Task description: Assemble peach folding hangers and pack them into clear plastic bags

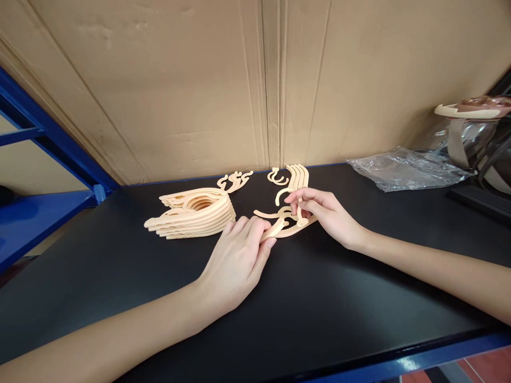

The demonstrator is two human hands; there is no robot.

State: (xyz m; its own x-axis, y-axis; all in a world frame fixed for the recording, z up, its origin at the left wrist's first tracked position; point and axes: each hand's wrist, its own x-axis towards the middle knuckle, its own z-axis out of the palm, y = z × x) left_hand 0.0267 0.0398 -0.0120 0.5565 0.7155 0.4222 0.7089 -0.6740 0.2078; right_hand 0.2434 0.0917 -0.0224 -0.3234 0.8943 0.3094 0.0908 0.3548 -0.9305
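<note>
My left hand is closed around one end of a beige plastic clothes hanger low over the black table. At the hanger's middle, my right hand pinches a small beige hook between thumb and fingers. The hook's lower end meets the hanger; whether it is fastened there I cannot tell. A curved beige piece lies just beyond my right fingertips. To the left of my left hand is a stack of beige hangers, several layers high.
Loose beige hooks lie behind the stack, with more hooks beside a row of curved hanger arms. A crumpled clear plastic bag lies at the right. Cardboard stands behind the black table; a blue metal frame is at left.
</note>
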